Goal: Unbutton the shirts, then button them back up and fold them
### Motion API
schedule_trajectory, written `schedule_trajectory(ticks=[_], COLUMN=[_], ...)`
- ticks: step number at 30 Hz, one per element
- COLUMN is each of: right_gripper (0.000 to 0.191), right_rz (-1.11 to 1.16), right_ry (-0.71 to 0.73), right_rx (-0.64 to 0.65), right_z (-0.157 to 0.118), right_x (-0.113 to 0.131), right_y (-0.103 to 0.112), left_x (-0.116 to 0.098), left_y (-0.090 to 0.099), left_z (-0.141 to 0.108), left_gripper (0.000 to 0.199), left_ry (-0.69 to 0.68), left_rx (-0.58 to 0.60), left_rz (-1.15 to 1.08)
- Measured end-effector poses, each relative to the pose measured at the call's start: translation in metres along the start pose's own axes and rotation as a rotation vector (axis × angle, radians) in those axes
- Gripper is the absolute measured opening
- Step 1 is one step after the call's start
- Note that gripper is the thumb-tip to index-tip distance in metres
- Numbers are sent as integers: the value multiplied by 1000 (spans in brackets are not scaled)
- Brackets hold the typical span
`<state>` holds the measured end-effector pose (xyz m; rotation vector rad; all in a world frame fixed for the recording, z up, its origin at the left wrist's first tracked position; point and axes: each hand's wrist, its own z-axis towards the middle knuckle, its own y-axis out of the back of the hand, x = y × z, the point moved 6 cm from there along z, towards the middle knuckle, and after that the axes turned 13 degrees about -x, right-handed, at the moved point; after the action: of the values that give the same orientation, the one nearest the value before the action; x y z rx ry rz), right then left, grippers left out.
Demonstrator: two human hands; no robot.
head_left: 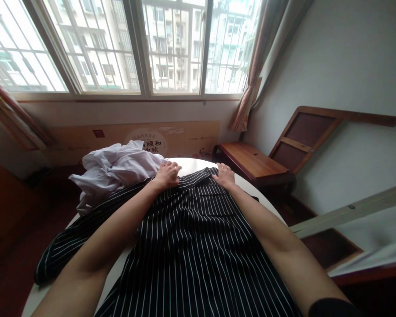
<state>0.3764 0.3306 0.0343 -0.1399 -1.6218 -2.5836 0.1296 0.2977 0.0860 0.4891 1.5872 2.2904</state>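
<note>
A black shirt with thin white stripes (198,246) lies spread over a round white table (181,164), and its lower part runs out of view towards me. One sleeve stretches out to the left. At the far end of the shirt, my left hand (167,175) rests on the cloth left of the collar, fingers apart and slightly bent. My right hand (224,176) touches the cloth right of the collar, its thumb and fingers spread. Crumpled pale lilac cloth (115,165) is heaped beside my left hand, partly under the striped sleeve.
Beyond the table, a tan printed panel (198,136) stands against the wall below barred windows (171,48). A low wooden bench (254,158) is at the right, with a wooden frame (303,136) leaning on the wall. Curtains (247,97) hang at both sides.
</note>
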Motion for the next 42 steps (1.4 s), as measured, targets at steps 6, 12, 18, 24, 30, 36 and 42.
schedule_trajectory(ticks=[6, 12, 18, 24, 30, 36, 42], right_gripper=[30, 35, 34, 18, 53, 62, 63], right_rz=[70, 350, 331, 266, 170, 225, 153], right_ry=[190, -100, -267, 195, 291, 222, 296], right_rx=[97, 53, -52, 121, 22, -164, 320], right_z=[5, 35, 51, 14, 9, -2, -18], right_x=[23, 12, 20, 55, 66, 76, 89], right_y=[-19, 0, 10, -17, -34, -30, -53], left_x=[-25, 19, 55, 34, 40, 93, 128], left_y=[-22, -14, 15, 5, 21, 69, 43], left_z=[9, 31, 45, 26, -7, -81, -152], left_gripper=[38, 32, 37, 30, 31, 48, 45], left_ry=[-68, 118, 390, 32, 7, 302, 338], left_rx=[48, 37, -326, -267, -154, -198, 155], left_rz=[-99, -315, 133, 147, 76, -33, -99])
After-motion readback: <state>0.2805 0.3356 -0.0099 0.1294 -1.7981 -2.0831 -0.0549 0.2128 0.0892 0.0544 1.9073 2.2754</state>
